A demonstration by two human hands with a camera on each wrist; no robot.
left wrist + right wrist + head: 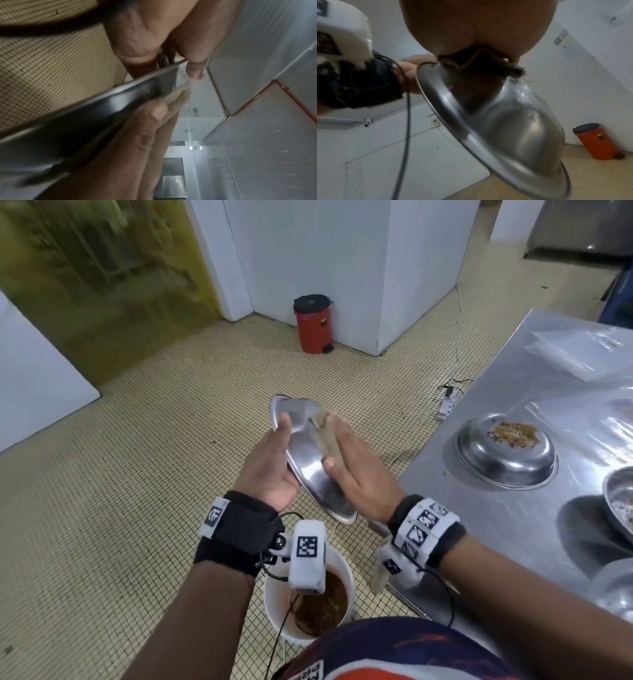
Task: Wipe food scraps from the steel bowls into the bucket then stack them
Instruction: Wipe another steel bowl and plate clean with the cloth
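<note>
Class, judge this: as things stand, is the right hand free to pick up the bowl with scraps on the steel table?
Probably not yet: the right hand presses a cloth into the tilted bowl that the left hand holds. Nothing blocks the scrap bowl.

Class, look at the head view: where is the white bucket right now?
The white bucket stands on the tiled floor low in the head view, beneath the steel bowl held between both hands, left of the steel table.

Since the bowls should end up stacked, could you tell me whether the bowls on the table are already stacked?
No: on the table, the bowl with brown scraps sits by itself, apart from the bowl at the right edge.
</note>
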